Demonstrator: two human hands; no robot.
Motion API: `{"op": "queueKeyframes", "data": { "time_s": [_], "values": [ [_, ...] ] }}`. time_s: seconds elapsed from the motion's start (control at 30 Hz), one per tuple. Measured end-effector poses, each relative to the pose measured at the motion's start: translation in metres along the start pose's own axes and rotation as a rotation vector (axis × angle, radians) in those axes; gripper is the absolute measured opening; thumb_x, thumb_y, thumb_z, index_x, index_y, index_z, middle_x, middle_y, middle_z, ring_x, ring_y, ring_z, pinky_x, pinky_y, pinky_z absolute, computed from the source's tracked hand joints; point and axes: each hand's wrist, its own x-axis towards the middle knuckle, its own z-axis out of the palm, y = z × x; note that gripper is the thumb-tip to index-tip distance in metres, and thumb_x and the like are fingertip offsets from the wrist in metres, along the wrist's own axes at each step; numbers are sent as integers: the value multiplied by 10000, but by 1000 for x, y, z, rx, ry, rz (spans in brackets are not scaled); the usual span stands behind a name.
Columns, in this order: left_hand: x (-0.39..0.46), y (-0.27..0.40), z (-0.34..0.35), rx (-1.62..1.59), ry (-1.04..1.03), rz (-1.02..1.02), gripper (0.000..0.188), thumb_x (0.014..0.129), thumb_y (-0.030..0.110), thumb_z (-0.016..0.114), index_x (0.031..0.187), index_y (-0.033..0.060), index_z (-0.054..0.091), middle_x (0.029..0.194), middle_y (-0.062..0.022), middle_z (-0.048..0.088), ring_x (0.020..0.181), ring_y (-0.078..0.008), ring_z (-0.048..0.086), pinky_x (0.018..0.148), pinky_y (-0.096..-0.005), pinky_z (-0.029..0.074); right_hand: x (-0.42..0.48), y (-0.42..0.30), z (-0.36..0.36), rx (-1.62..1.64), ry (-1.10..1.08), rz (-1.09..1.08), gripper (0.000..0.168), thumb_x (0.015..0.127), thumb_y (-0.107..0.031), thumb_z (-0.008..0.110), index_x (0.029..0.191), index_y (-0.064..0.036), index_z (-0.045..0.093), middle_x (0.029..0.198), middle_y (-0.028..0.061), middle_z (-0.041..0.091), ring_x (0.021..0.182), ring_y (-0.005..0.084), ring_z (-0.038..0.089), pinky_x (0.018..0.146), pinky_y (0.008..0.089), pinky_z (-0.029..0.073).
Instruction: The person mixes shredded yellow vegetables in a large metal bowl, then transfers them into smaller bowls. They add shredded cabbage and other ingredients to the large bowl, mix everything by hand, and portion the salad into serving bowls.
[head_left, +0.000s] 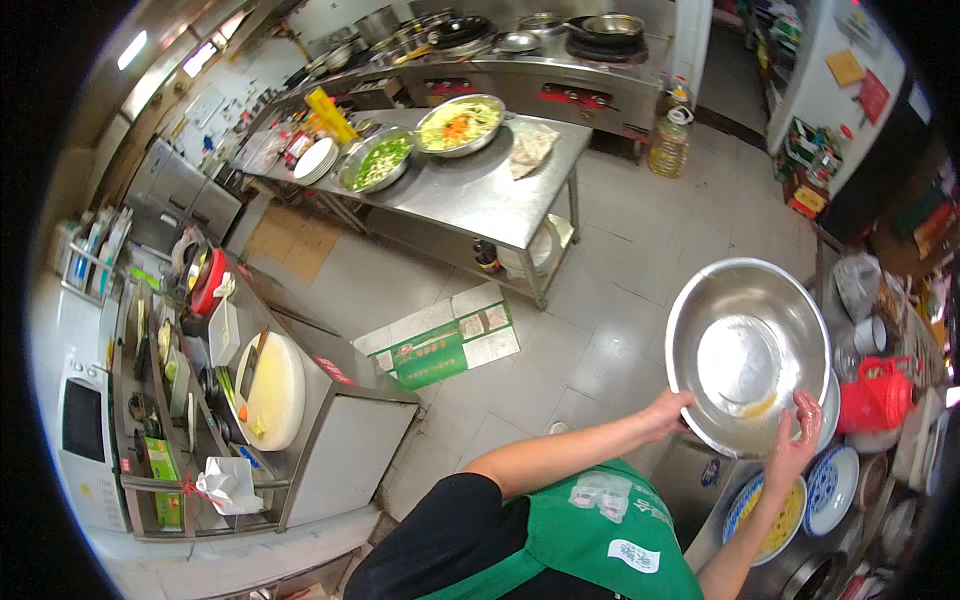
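A large stainless steel mixing bowl (682, 330) is tilted in front of me, with a small streak of yellowish liquid (759, 406) low on its inner wall. My left hand (669, 412) grips its rim on the near left side. My right hand (801, 435) is at the near right rim with wet-looking fingers spread apart, apparently not clasping anything. Just below that hand, a blue-and-white bowl (800, 517) holds a yellow mixture (772, 525). Beside it stands a blue-patterned white dish (832, 487).
A red plastic jug (874, 394) stands right of the bowl. A steel table (480, 199) bears bowls of shredded vegetables (461, 126) and chopped greens (375, 161). On the left counter lie a round cutting board (281, 390) and a knife (253, 364). A flattened carton (442, 337) covers some floor tiles.
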Motion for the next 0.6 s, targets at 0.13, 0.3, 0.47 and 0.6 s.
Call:
{"op": "queueKeyframes", "data": {
  "time_s": [0.13, 0.3, 0.47, 0.6],
  "values": [
    [3, 87, -97, -77, 221, 152, 425, 871, 114, 514, 1248, -75, 466, 1165, -181, 592, 1001, -324, 637, 846, -492, 566, 39, -36, 78, 79, -41, -79, 194, 865, -7, 588, 1046, -7, 657, 1140, 108, 612, 1100, 234, 552, 963, 332, 410],
    [-4, 209, -218, -206, 442, 356, 448, 844, 50, 494, 1253, -112, 408, 1232, -247, 525, 1087, -363, 589, 881, -516, 552, 81, -71, 157, 121, -163, -86, 183, 855, -10, 598, 1029, -6, 653, 1127, 112, 619, 1109, 249, 559, 1000, 344, 402],
    [0, 297, -342, -327, 501, 382, 504, 801, -11, 471, 1289, -87, 368, 1266, -264, 476, 1149, -419, 536, 992, -532, 497, 131, -70, 258, 179, -248, -99, 182, 819, 2, 607, 994, -15, 655, 1091, 102, 613, 1066, 256, 577, 956, 342, 433],
    [-6, 329, -427, -385, 565, 320, 483, 810, 17, 482, 1274, -80, 386, 1249, -250, 488, 1136, -401, 546, 954, -524, 521, 185, -102, 359, 313, -365, -112, 180, 800, 9, 604, 970, -19, 658, 1052, 106, 620, 1041, 260, 590, 938, 342, 445]
  ]
}}
